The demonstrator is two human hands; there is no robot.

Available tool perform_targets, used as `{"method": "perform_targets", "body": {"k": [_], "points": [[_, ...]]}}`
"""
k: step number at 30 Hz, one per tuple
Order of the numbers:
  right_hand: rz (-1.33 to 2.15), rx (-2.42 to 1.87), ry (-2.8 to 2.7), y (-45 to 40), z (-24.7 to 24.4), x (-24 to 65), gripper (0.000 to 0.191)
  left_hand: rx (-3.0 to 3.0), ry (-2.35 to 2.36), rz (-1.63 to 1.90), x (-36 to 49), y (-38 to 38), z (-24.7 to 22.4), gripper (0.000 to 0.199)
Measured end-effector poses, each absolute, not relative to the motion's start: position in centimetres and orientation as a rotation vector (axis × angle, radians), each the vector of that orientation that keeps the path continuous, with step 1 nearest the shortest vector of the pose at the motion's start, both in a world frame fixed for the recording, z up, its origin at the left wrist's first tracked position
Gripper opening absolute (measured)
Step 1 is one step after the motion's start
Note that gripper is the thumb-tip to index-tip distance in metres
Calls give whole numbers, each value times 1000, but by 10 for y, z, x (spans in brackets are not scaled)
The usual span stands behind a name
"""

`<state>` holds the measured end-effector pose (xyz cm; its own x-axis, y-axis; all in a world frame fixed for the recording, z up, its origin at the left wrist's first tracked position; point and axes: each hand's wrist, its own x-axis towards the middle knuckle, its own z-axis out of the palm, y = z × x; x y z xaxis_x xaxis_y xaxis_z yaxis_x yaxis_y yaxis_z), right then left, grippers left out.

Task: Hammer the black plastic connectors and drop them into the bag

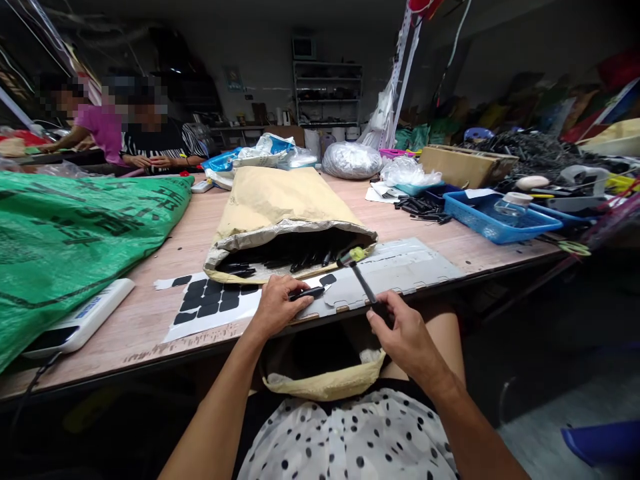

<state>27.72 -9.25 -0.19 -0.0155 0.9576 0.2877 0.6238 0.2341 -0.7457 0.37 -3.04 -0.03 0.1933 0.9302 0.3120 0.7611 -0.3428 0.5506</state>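
Note:
My left hand point(283, 303) is closed at the table's front edge, gripping a slim black pen-like piece point(313, 292) between thumb and fingers. To its right, my right hand point(403, 327) is closed round the near end of a dark, flat bar-like tool point(364, 283). The tool's far end lies by a yellow-green lump point(357, 254) at the bag's mouth; its exact kind I cannot make out. A tan paper sack point(295, 193) lies with its mouth towards me, several black slim pieces point(313, 259) inside. Beside my left hand is a white sheet of black rounded-square stickers point(210, 298).
A grey board point(415, 260) lies along the front edge. Below it, a second open sack point(330, 383) rests on my lap. Left are a green bag point(85, 233) and a white scale-like device point(95, 313); right, a blue basket point(480, 220). Two people sit across, left.

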Motion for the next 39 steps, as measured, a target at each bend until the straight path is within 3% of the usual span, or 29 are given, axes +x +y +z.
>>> {"method": "perform_targets", "body": {"k": [7,19,27,39], "points": [[609,-1287,-1909,-103,2,252,54,2203,1596,878,5,-33,2,19],[654,-1199,-2000,-108,3,249,53,2163,1606,877,7,-34,4,16],[409,-1156,-1908,-114,13,241,54,2186,1581,882,4,-32,0,17],[512,-1287,-1881,-109,17,251,51,2225,1559,889,2,-30,-2,16]]}}
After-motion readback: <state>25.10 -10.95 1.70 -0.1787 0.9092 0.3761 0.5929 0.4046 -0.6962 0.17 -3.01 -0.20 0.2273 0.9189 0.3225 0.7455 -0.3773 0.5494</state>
